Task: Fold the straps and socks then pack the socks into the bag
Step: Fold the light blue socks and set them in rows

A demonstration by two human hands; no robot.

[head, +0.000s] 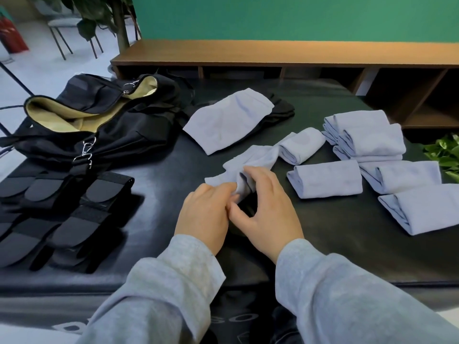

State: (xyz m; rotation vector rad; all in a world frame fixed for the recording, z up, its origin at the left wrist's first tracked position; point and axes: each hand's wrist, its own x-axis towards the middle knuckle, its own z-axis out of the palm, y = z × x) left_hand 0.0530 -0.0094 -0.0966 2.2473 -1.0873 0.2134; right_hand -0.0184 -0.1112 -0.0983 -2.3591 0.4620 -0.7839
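A loose pale blue sock (pixel 250 161) lies crumpled at the middle of the black table (pixel 159 170). My left hand (pixel 205 214) pinches its near end, and my right hand (pixel 267 207) grips the same bunched end with curled fingers. Several folded blue socks (pixel 367 140) are stacked and laid out to the right. A flat unfolded blue sock (pixel 228 120) lies farther back. The open black bag (pixel 94 120) with a tan lining stands at the left rear. Folded black straps (pixel 62 214) lie in rows at the left front.
A dark garment (pixel 280 109) sits under the far sock. A wooden shelf unit (pixel 273 60) runs behind the table against a green wall. Green plant leaves (pixel 444 152) show at the right edge. Chairs (pixel 72 33) and a potted tree stand at the far left.
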